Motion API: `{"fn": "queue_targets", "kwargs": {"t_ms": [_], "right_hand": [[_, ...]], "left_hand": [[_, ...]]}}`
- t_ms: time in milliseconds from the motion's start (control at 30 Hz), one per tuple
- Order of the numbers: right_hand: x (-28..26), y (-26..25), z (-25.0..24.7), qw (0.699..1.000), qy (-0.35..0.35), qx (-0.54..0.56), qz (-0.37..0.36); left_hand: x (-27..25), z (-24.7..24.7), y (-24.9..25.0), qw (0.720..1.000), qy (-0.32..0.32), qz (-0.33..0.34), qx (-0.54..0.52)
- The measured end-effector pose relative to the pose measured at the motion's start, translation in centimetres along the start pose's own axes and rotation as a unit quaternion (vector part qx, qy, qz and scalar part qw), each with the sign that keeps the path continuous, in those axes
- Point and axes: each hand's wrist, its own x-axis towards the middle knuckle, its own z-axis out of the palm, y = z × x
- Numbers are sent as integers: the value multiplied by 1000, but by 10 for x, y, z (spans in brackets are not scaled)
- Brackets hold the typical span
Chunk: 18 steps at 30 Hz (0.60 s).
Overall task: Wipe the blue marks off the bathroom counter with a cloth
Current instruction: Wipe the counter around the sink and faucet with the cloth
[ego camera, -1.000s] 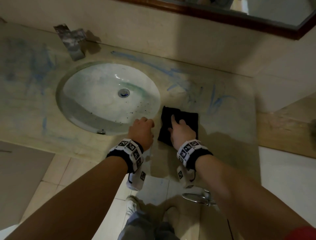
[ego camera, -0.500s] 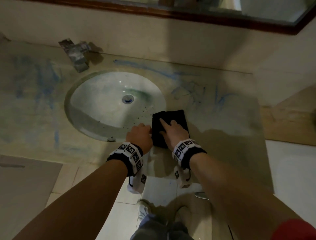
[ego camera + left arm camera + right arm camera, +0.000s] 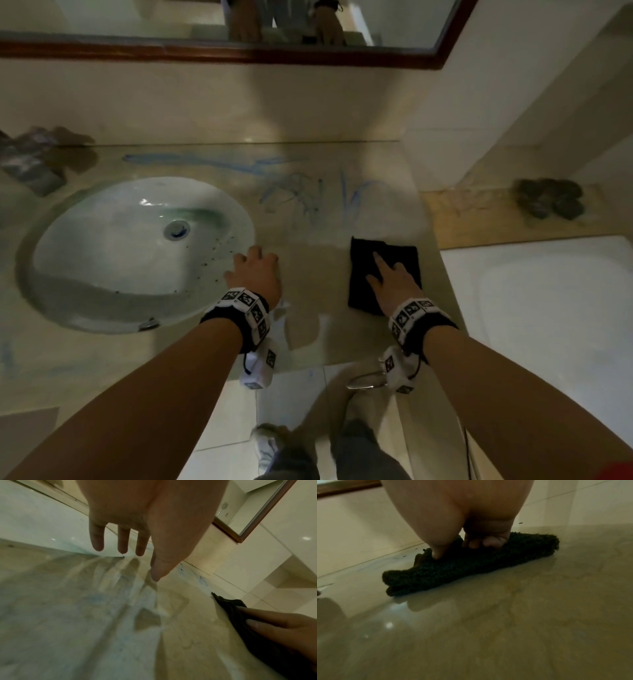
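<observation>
Here, cloth (image 3: 383,274): a dark, folded cloth lay flat on the bench (image 3: 318,318), right of the sink (image 3: 137,253) and near the bench's right edge; its long axis ran from the front edge toward the back wall, tilted slightly.
Right hand (image 3: 394,284): it pressed down on the cloth with the index finger stretched toward the wall and the thumb on the cloth's near edge; in the right wrist view the other fingertips (image 3: 488,542) were curled onto the pile, so the grip was a press with partly bent fingers rather than a full clench.
Left hand (image 3: 257,277): released, fingers straight and spread, resting at the sink's right rim, well apart from the cloth.
Blue marks (image 3: 308,195): scribbles sat beyond the cloth toward the wall, with a long streak (image 3: 205,162) behind the sink.
Bench surface: a wet sheen showed between the hands.
</observation>
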Motion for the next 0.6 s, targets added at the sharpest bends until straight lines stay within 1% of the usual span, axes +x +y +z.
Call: {"fn": "queue_targets", "kwargs": {"t_ms": [133, 233, 333, 433, 600], "right_hand": [[20, 4, -7, 999, 4, 20, 27], [36, 7, -13, 999, 17, 13, 26], [55, 10, -26, 1000, 15, -1, 19], [74, 11, -40, 1000, 7, -14, 6], [99, 4, -53, 998, 19, -39, -47]], "left_hand": [[12, -1, 9, 1000, 15, 1, 22], [21, -3, 12, 999, 18, -3, 35], [26, -2, 14, 999, 23, -15, 21], [29, -2, 16, 999, 23, -28, 19], [34, -6, 18, 999, 16, -46, 15]]}}
